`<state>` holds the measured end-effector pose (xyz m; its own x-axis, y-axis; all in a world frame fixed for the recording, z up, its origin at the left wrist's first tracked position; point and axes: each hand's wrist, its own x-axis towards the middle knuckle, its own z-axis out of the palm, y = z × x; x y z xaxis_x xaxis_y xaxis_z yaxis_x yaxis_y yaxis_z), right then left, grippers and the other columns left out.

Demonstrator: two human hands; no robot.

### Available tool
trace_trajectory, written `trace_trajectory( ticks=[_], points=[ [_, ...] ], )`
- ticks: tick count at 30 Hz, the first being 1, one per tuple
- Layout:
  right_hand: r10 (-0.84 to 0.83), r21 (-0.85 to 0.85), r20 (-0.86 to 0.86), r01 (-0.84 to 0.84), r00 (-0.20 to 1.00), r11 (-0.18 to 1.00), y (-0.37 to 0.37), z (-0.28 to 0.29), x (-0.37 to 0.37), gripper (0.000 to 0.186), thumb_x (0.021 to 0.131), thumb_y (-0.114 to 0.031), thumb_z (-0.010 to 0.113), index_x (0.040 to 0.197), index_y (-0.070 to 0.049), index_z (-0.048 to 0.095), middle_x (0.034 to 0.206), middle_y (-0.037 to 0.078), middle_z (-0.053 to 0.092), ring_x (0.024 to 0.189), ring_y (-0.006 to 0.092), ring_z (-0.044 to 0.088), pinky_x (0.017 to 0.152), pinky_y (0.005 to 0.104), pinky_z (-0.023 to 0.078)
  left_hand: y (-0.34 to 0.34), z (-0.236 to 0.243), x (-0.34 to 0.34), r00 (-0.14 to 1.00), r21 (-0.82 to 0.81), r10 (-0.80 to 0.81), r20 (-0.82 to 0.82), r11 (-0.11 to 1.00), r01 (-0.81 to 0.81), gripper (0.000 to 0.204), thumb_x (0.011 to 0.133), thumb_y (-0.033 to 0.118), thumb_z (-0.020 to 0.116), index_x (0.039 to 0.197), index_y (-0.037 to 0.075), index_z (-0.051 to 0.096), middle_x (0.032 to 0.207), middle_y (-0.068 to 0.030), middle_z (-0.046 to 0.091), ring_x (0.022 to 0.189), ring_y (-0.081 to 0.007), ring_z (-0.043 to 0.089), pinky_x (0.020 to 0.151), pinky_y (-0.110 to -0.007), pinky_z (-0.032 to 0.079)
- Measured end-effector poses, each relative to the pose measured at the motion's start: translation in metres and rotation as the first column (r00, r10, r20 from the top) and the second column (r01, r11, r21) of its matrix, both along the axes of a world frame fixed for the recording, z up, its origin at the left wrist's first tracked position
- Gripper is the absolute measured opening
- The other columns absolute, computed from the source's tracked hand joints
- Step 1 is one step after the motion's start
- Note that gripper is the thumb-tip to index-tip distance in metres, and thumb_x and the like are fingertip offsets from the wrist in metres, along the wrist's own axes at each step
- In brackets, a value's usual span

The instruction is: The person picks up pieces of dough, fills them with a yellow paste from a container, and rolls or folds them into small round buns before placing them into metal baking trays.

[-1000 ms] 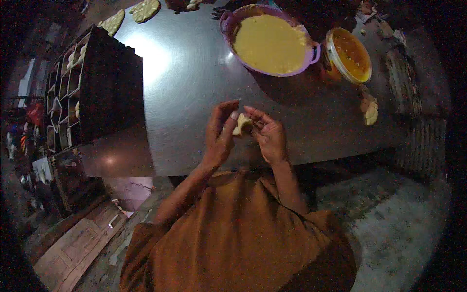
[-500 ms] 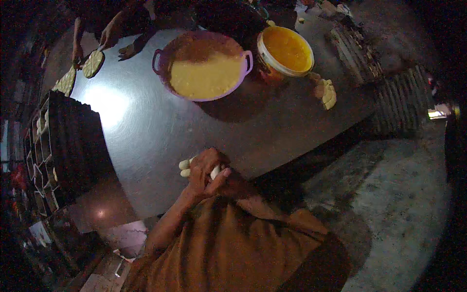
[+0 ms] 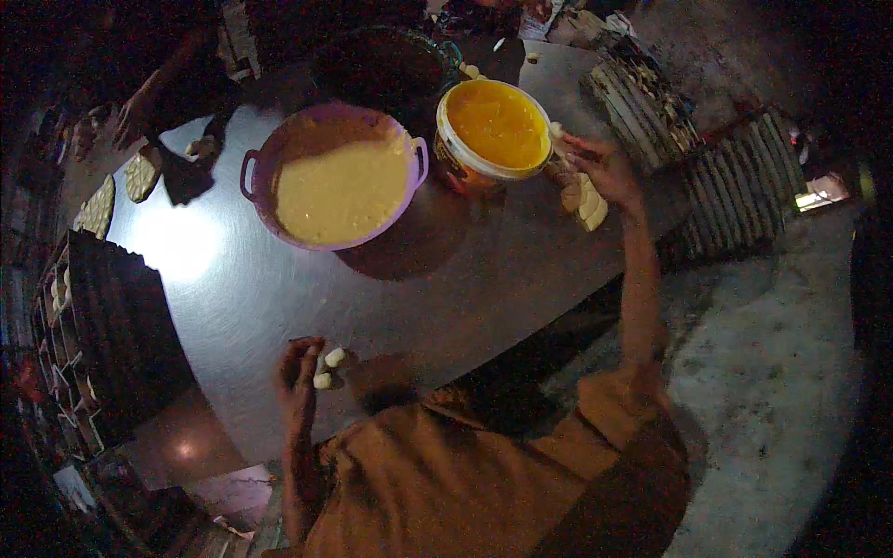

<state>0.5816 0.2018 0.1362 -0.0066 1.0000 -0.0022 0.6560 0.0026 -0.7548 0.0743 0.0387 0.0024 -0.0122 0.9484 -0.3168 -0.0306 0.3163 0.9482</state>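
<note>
Dough pieces [image 3: 334, 357] are lying near left on the table [image 3: 419, 321], just beside the curled left hand [image 3: 299, 367]; farther right, the right hand [image 3: 606, 172] is hovering, fingers outstretched, beside the white-rimmed bucket [image 3: 495, 173] (whether either is gripping anything, I cannot tell).

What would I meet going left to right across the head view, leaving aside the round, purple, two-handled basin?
Dark boxy stack with open compartments → left hand → two small, rounded, pale dough pieces → round, white-rimmed bucket → right hand → nearer grey, ridged stack.
</note>
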Motion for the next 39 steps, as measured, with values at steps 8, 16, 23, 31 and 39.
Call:
trace_trajectory(
  ticks=[8,16,23,31,39],
  points=[
    [0.518,-0.321,0.509,-0.407,0.688,0.855,0.092,-0.04,0.033,0.04,0.073,0.002,0.068,0.11,-0.012,0.071,0.109,0.01,0.07,0.096,0.0264,0.067,0.083,0.0365,0.052,-0.018,-0.023,-0.028,0.957,0.102,0.271,-0.102,0.96,-0.261,0.018,0.095,0.017,0.059,0.101,0.001,0.064,0.1,-0.009,0.066,0.099,-0.0198,0.062,0.092,-0.034,0.048],
    [0.627,-0.523,0.539,-0.36,0.562,0.773,0.117,-0.051,0.018,0.035,0.07,0.005,0.066,0.1,-0.01,0.073,0.097,0.009,0.072,0.089,0.0252,0.068,0.077,0.0369,0.053,-0.025,-0.017,-0.013,0.94,0.051,0.306,-0.148,0.952,-0.302,0.017,0.095,0.015,0.058,0.1,0.001,0.064,0.099,-0.0092,0.066,0.096,-0.0192,0.062,0.091,-0.033,0.048],
    [0.819,-0.715,0.313,-0.448,0.482,0.537,0.149,-0.032,0.018,0.028,0.074,-0.002,0.066,0.102,-0.006,0.071,0.092,0.006,0.071,0.084,0.0187,0.066,0.075,0.0323,0.053,-0.017,-0.009,-0.005,0.943,0.072,0.315,-0.106,0.949,-0.308,0.016,0.094,0.015,0.059,0.098,0.001,0.064,0.096,-0.0079,0.066,0.093,-0.018,0.061,0.089,-0.033,0.048],
    [0.312,-0.328,-0.681,-0.657,0.663,0.679,0.043,-0.033,-0.076,0.053,0.078,-0.004,0.071,0.128,-0.006,0.054,0.114,0.005,0.064,0.103,0.017,0.062,0.089,0.0312,0.05,-0.011,-0.016,0.031,0.928,-0.244,0.202,0.314,0.961,-0.127,0.019,0.094,0.018,0.06,0.105,0.002,0.064,0.097,-0.008,0.067,0.094,-0.0192,0.063,0.089,-0.033,0.048],
    [0.05,-0.067,-0.977,-0.516,0.208,0.854,-0.089,-0.084,-0.25,0.06,0.081,0.001,0.067,0.136,-0.009,0.045,0.129,0.005,0.055,0.118,0.0188,0.054,0.099,0.0368,0.047,0.008,0.04,0.07,0.604,-0.209,0.072,0.793,0.965,0.159,0.041,0.1,0.025,0.051,0.133,0.001,0.048,0.126,-0.0113,0.056,0.116,-0.0229,0.056,0.101,-0.04,0.046]
  ],
)
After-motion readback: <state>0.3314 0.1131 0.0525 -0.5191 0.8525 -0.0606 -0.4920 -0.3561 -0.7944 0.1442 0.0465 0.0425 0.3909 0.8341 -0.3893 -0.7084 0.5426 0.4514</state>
